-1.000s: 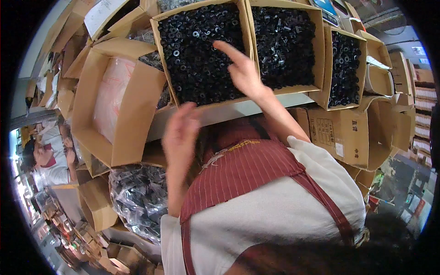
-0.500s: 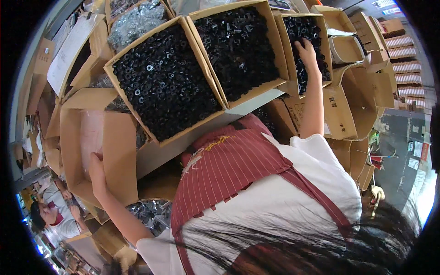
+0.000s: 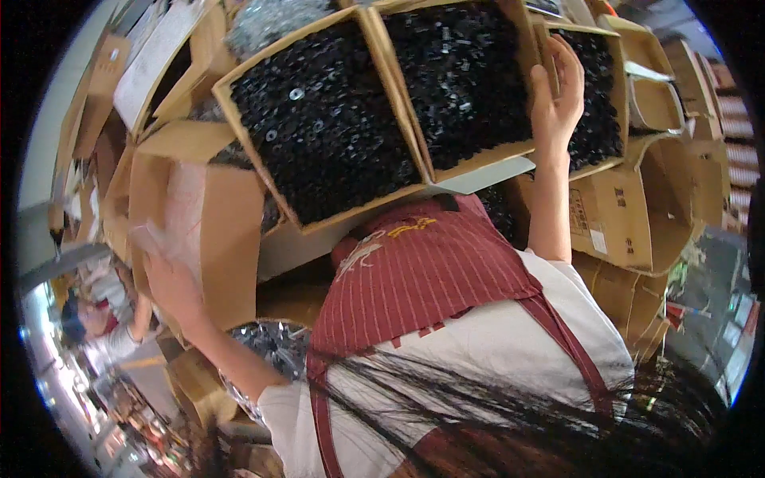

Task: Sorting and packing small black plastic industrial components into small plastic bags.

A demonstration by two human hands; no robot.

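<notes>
My left hand (image 3: 174, 283), smeared by motion, is at the near left part of an open cardboard box (image 3: 231, 239). At its fingertips is a pale, see-through piece of plastic that looks like a clear plastic bag (image 3: 147, 236); its outline is blurred. My right hand (image 3: 559, 103) is raised over the wall between two cartons, thumb and fingers apart, and nothing shows in it. To its right is a narrow carton of small black parts (image 3: 598, 103). To its left stands a wider carton of black parts (image 3: 458, 88), and beyond that one of black washer-like rings (image 3: 327, 131).
Clear bagged parts (image 3: 275, 24) lie at the back left. Shiny pieces (image 3: 275, 346) fill a box below my left forearm. Empty-looking cartons (image 3: 613, 215) stand at the right. Another person (image 3: 111, 319) sits at the far left.
My right hand has lifted out of the narrow carton's black parts and moved to its left wall. My left hand has drawn back toward the near left of its box. The view has shifted.
</notes>
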